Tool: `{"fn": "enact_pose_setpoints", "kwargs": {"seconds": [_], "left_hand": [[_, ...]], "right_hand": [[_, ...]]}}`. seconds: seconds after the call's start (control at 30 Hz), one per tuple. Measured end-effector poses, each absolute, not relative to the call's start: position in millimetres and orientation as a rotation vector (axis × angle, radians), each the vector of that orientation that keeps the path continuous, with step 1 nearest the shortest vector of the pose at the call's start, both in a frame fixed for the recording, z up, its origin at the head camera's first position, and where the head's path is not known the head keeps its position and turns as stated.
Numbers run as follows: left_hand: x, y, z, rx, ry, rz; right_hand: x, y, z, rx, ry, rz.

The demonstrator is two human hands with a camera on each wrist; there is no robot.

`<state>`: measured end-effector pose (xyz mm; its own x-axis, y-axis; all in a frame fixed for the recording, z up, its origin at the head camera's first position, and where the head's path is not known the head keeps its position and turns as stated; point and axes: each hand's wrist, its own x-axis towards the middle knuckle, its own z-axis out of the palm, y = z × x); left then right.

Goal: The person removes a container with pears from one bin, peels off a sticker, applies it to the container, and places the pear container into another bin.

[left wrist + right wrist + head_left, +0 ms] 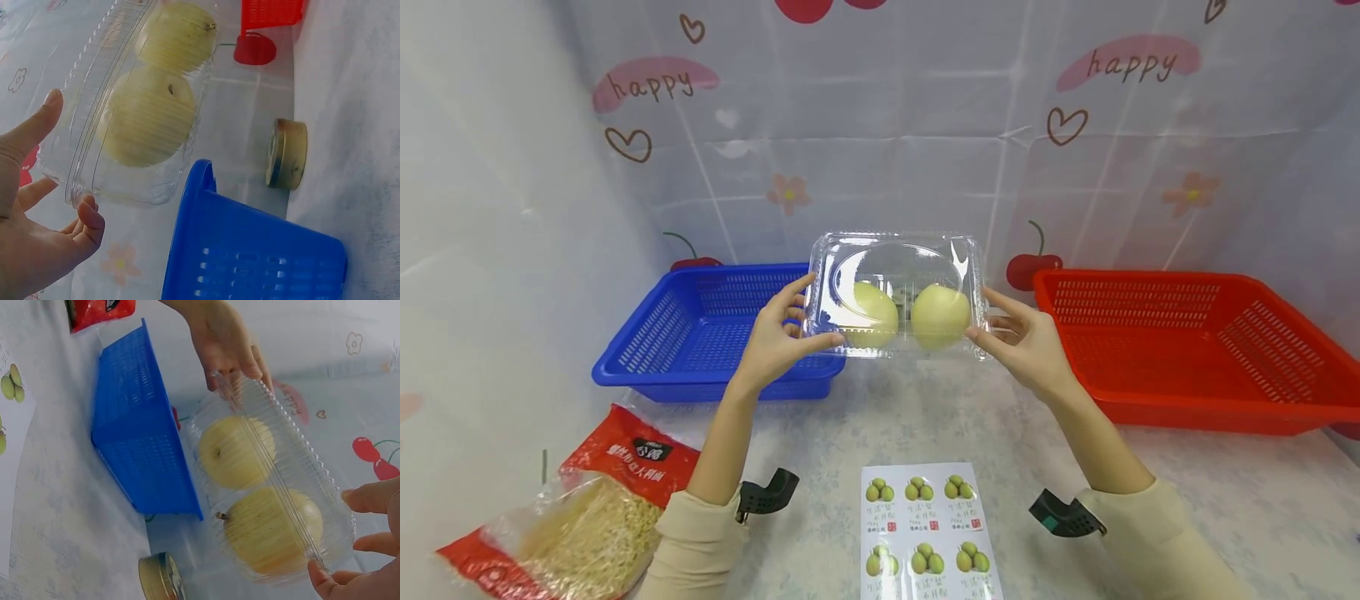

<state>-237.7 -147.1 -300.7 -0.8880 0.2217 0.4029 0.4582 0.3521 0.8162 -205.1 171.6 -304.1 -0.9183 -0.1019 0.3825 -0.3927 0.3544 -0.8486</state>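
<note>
A clear box (906, 273) held two fruits (940, 312).
The left hand (777, 337) and right hand (1032, 346) gripped its ends; a blue basket (722, 388) stood left of the box.

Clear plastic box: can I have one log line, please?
left hand: holding | right hand: holding | clear rectangular plastic box: aloft | two round pale-yellow fruits: inside

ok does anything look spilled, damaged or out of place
Nothing really stands out. The box holds two pears that look whole, and no spill shows. The bag lies slanted at the head view's lower left, and the sheet sits slightly crooked, but neither seems odd.
</note>
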Motion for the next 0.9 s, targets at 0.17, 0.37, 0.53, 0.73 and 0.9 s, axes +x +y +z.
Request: {"fn": "enact_pose_setpoints", "kwargs": {"seconds": [0.17,0.37,0.53,0.73,0.9], "left_hand": [[-236,-137,-305,-0.657,-2.404,-1.527],[-235,-128,-311,-0.687,-2.422,-1.532],[-234,-121,-316,-0.716,-2.397,-1.569],[-228,-108,-325,-0.694,-2.416,-1.556],[-223,-96,-333,-0.645,-2.44,-1.525]], "right_hand": [[-198,180,-305,0.392,-2.38,1.602],[-194,190,-310,0.37,-2.378,1.561],[-192,196,-315,0.379,-2.323,1.604],[-191,202,-322,0.352,-2.285,1.596],[-191,204,-325,0.311,-2.298,1.579]]}}
